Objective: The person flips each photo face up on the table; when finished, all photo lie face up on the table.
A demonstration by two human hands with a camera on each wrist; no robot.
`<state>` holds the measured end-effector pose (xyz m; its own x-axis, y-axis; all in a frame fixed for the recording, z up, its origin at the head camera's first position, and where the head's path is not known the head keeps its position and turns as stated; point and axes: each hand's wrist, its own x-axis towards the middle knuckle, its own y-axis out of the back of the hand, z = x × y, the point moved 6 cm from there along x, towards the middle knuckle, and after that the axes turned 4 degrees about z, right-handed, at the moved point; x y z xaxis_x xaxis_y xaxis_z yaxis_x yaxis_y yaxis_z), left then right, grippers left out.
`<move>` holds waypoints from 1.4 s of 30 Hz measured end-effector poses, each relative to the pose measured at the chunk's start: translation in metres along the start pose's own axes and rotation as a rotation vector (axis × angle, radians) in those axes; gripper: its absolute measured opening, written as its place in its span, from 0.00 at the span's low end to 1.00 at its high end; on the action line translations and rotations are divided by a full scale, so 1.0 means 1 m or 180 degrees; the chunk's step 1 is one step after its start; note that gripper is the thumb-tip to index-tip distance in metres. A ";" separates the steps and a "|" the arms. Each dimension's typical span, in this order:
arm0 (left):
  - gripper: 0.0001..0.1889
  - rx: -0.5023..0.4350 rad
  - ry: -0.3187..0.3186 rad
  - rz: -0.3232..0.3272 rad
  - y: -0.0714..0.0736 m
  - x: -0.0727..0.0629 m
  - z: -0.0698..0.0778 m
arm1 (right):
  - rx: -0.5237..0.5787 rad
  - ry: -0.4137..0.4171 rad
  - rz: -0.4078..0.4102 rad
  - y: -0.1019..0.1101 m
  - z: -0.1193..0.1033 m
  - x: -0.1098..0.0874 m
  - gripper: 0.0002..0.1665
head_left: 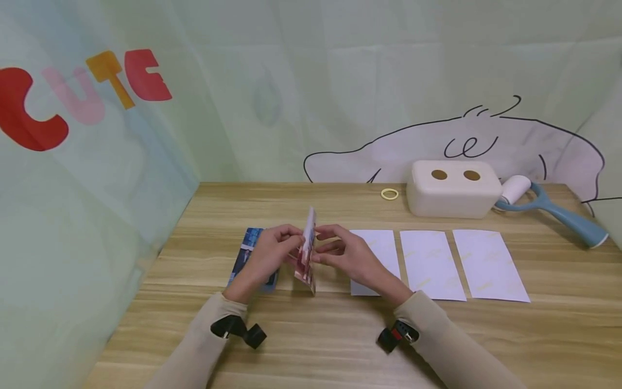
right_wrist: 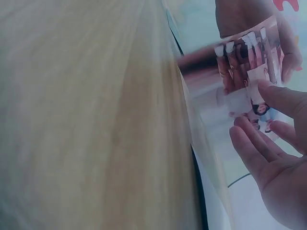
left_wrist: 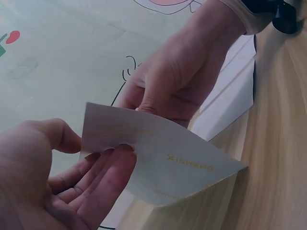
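A glossy photo print (head_left: 307, 251) stands upright above the table, its lower edge close over the wood. My left hand (head_left: 273, 247) pinches it from the left between thumb and fingers. Its white back (left_wrist: 168, 148), with faint yellow "Xisheng" lettering, faces the left wrist view. Its picture side (right_wrist: 244, 72), showing several people, faces my right hand (head_left: 357, 260), whose fingers are loosely extended with fingertips at that face. Under my left wrist lies a blue face-up picture (head_left: 245, 248), partly hidden by the arm.
Three white face-down prints, one the middle sheet (head_left: 430, 262), lie in a row to the right. Behind them stand a cream box (head_left: 452, 194) with two round holes, a pale yellow ring (head_left: 389, 194) and a blue-handled lint roller (head_left: 563, 213). A printed cloth backs the table.
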<state>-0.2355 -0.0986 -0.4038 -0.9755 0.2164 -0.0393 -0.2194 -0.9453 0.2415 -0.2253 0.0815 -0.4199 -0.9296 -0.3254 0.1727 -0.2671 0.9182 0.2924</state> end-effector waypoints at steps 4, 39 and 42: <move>0.13 -0.0024 0.0003 0.0062 0.003 0.000 0.001 | -0.0019 -0.0044 0.0037 0.001 0.002 0.000 0.32; 0.13 0.0387 0.0047 0.0322 0.027 0.015 -0.021 | -0.0412 -0.0568 0.0723 0.028 0.023 0.005 0.20; 0.11 0.0654 -0.0023 0.0268 0.025 0.015 -0.022 | -0.0462 -0.0578 0.0716 0.027 0.024 0.004 0.19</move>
<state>-0.2564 -0.1249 -0.4200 -0.9900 0.1413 -0.0040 -0.1289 -0.8906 0.4362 -0.2428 0.1104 -0.4340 -0.9948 -0.0605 0.0814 -0.0231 0.9165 0.3993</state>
